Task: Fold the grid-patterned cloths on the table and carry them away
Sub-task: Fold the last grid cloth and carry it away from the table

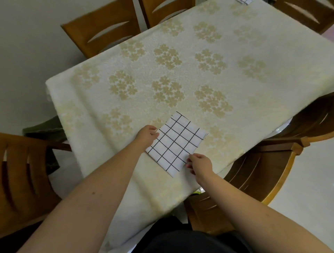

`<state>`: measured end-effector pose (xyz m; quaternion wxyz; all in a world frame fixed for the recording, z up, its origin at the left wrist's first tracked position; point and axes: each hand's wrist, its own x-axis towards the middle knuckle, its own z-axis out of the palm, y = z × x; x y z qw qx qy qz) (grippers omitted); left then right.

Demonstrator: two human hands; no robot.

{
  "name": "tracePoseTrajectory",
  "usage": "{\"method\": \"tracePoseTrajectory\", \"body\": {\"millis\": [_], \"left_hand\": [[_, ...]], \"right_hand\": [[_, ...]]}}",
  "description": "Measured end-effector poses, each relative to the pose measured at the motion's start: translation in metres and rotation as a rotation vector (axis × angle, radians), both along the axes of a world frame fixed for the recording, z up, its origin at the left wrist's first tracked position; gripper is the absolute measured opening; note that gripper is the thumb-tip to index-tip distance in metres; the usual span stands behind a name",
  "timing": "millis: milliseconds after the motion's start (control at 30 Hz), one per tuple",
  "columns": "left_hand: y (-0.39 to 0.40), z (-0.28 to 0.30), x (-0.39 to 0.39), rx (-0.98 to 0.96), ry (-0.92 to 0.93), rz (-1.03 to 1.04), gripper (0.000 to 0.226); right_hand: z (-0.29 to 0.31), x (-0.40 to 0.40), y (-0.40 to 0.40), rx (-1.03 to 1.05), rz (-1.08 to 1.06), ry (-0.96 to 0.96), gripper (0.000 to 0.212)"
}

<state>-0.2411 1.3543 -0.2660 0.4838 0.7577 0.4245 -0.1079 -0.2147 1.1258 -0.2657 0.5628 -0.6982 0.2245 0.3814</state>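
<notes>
A white cloth with a black grid (176,144) lies folded into a small rectangle on the near part of the table (180,72). My left hand (147,136) touches its left edge, fingers curled at the fabric. My right hand (199,165) pinches the cloth's near right edge. A second grid-patterned cloth (244,1) shows only as a corner at the table's far edge.
A cream tablecloth with tan flower clusters covers the table. Wooden chairs stand around it: two at the far left (101,28), one at the far right (305,14), one at the near left (23,173), one at the near right (271,162).
</notes>
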Motion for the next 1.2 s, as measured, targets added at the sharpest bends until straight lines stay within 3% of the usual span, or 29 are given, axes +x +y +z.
{"method": "tracePoseTrajectory", "body": {"millis": [133, 400, 667, 867, 1033, 1200], "left_hand": [[0.0, 0.002, -0.013, -0.187, -0.004, 0.03, 0.047], [0.01, 0.0, -0.04, -0.328, -0.003, 0.089, 0.056], [0.011, 0.016, -0.059, -0.467, -0.142, 0.18, 0.014], [0.021, 0.029, -0.067, -0.358, -0.213, 0.147, 0.015], [0.032, 0.047, -0.067, -0.208, -0.286, 0.217, 0.004], [0.035, 0.067, -0.065, -0.117, -0.436, 0.311, 0.015]], "right_hand": [[0.0, 0.0, 0.0, 0.003, -0.032, 0.053, 0.011], [0.001, 0.003, -0.001, 0.009, 0.031, 0.059, 0.014], [0.017, 0.009, 0.0, 0.159, 0.009, 0.044, 0.009], [0.036, 0.016, 0.012, 0.231, 0.014, -0.028, 0.015], [0.064, 0.03, 0.029, 0.314, 0.043, -0.103, 0.003], [0.082, 0.043, 0.042, 0.347, 0.094, -0.222, 0.006]]}}
